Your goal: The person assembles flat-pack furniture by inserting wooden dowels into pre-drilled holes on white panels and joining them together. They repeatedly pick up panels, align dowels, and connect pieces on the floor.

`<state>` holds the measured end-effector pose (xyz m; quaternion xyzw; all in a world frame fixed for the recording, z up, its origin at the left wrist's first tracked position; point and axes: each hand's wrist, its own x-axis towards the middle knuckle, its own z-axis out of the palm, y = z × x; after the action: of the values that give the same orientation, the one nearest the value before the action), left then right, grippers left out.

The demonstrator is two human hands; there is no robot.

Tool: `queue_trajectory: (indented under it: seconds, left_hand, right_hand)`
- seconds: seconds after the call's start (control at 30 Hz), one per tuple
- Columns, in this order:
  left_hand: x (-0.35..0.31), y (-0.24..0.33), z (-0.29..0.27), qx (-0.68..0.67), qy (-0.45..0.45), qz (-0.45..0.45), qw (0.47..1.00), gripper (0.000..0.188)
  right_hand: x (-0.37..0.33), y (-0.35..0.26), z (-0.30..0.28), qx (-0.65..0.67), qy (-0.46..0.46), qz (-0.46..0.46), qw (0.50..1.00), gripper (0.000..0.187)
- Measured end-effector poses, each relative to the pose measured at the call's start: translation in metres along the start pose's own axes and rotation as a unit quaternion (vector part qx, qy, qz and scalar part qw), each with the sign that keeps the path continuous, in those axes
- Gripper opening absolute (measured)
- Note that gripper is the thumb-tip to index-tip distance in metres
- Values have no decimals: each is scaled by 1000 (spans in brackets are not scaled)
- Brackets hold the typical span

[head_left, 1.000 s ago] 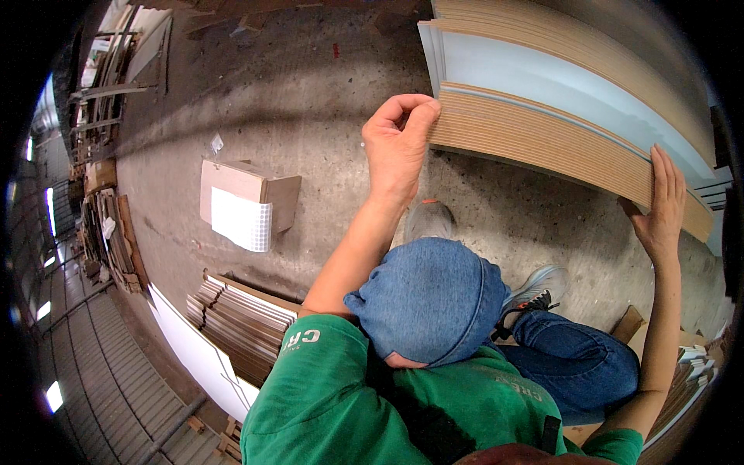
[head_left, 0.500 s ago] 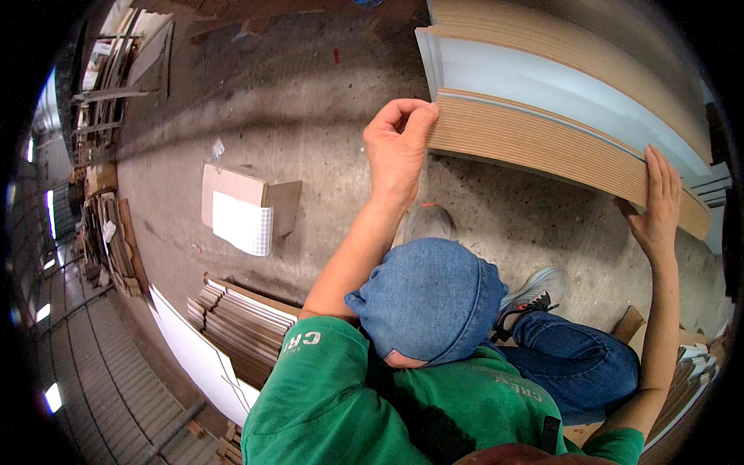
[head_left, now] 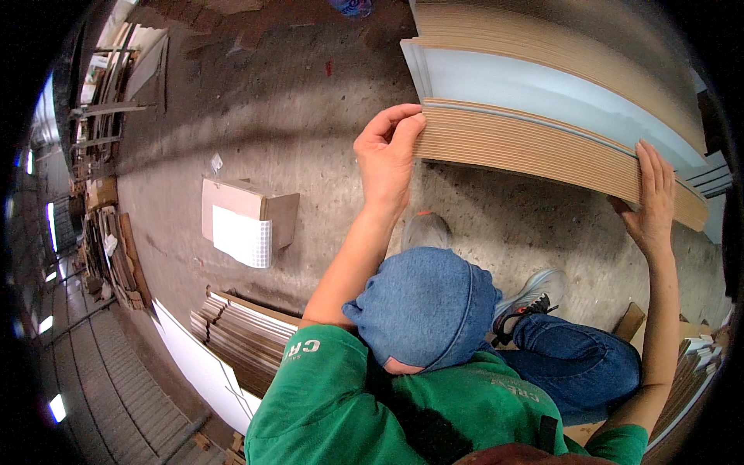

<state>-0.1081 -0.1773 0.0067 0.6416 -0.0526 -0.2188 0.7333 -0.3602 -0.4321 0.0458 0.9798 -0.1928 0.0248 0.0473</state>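
A stack of thin boards with light brown edges (head_left: 527,147) lies at the upper right, a white-blue face (head_left: 542,85) showing behind its top edge. My left hand (head_left: 386,163) pinches the stack's left end near its top corner, thumb against the forefinger side. Toward the right end, my right hand (head_left: 655,194) spans the stack's front, with fingers laid over the top edge and thumb low down. What lies under those fingertips is hidden. Behind the white-blue face rises another layer of brown-edged boards (head_left: 480,50).
On the concrete floor to the left stands an open cardboard carton (head_left: 240,198) with a white sheet (head_left: 242,235) on it. Near my left elbow are stacked panels (head_left: 244,333) and a white board (head_left: 194,353). More panels (head_left: 686,380) stand at the lower right.
The view has shifted slightly, so the floor, carton and stack appear a little lower. Both hands keep their places on the stack.
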Motion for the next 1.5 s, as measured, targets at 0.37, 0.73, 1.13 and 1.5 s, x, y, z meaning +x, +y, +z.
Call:
queue_trajectory:
  seconds: [0.37, 0.73, 1.13, 1.5]
  left_hand:
    - [8, -13, 2, 30, -240, 93, 966, 121]
    - [11, -11, 7, 34, -224, 72, 971, 95]
    - [46, -50, -37, 333, -251, -34, 908, 62]
    - [57, -72, -69, 302, -225, -163, 912, 29]
  right_hand:
    - [0, 26, -6, 30, 10, -32, 999, 88]
    - [-94, 220, -2, 391, 304, 485, 720, 56]
    - [-73, 196, 102, 779, 305, 430, 340, 44]
    - [-85, 215, 157, 721, 267, 444, 461, 42]
